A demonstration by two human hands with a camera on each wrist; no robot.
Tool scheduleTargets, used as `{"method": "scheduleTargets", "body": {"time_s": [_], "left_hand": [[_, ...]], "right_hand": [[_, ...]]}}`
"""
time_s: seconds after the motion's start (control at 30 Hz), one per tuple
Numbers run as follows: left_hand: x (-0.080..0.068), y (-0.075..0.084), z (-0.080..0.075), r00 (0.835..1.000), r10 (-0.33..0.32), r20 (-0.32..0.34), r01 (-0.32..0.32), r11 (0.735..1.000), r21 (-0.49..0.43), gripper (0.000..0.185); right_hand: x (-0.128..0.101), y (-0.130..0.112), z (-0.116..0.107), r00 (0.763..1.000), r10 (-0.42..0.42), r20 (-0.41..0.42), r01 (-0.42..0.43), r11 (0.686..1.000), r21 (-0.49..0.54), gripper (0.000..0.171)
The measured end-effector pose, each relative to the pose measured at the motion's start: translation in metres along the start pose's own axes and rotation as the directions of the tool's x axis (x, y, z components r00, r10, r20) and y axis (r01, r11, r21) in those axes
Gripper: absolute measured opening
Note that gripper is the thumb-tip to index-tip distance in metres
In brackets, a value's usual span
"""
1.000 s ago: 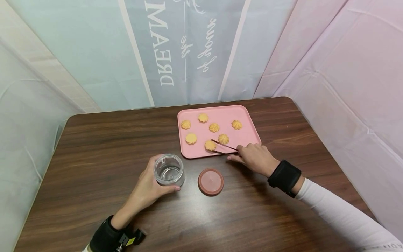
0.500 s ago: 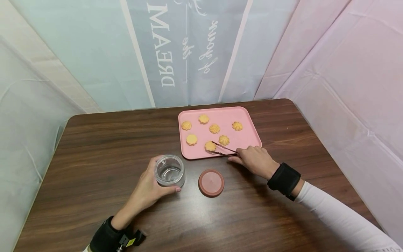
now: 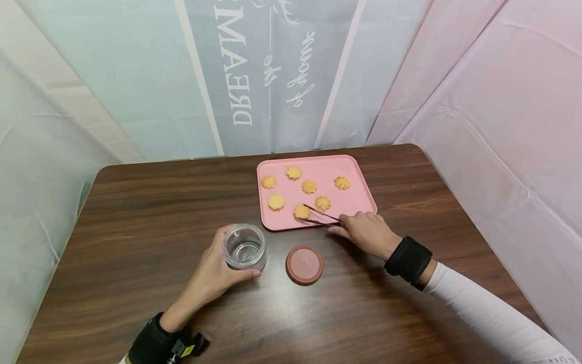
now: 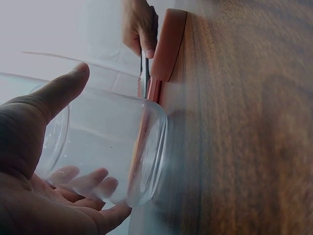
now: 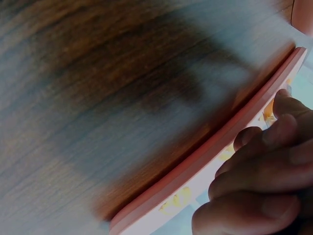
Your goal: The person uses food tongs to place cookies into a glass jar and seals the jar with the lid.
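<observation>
My left hand (image 3: 211, 275) grips an empty clear glass jar (image 3: 244, 246) that stands upright on the table; the left wrist view shows the jar (image 4: 107, 147) between thumb and fingers. My right hand (image 3: 366, 232) holds dark tongs (image 3: 320, 216) at the pink tray's (image 3: 354, 172) near edge. The tong tips straddle the nearest cookie (image 3: 302, 211). Several other swirl cookies (image 3: 309, 186) lie on the tray. A round reddish lid (image 3: 304, 264) lies flat between my hands. In the right wrist view, curled fingers (image 5: 264, 171) sit against the tray rim (image 5: 205, 161).
The dark wooden table (image 3: 136, 202) is walled by draped sheets: pale blue at left, a banner with lettering (image 3: 263, 65) behind, pink cloth (image 3: 500, 126) at right. The tray sits towards the far right of the table.
My right hand and the tongs have edged slightly left along the tray's near edge, tips staying at the nearest cookie. The left hand and jar have not moved.
</observation>
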State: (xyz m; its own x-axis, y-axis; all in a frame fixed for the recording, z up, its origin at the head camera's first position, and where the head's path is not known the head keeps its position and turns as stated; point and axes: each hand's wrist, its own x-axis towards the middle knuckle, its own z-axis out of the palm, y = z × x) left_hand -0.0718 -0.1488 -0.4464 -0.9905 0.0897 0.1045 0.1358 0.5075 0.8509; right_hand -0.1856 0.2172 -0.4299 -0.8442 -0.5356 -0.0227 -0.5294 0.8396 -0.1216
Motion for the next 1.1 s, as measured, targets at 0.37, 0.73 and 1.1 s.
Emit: {"method": "scheduleTargets", "body": {"time_s": [0.37,0.73,1.1], "left_hand": [[0.001,0.0,0.001,1.0,-0.003,-0.004,0.003,1.0,0.002,0.103],[-0.001,-0.001,0.001,1.0,0.006,-0.017,-0.006,1.0,0.007,0.101],[-0.001,-0.001,0.001,1.0,0.025,-0.019,-0.025,1.0,0.002,0.101]], "right_hand": [[-0.002,0.002,-0.003,1.0,0.009,0.011,-0.009,1.0,0.003,0.04],[-0.003,0.0,-0.008,1.0,-0.002,0.006,0.002,1.0,0.016,0.04],[-0.01,-0.004,-0.023,1.0,-0.015,-0.022,0.015,0.999,-0.032,0.039]]}}
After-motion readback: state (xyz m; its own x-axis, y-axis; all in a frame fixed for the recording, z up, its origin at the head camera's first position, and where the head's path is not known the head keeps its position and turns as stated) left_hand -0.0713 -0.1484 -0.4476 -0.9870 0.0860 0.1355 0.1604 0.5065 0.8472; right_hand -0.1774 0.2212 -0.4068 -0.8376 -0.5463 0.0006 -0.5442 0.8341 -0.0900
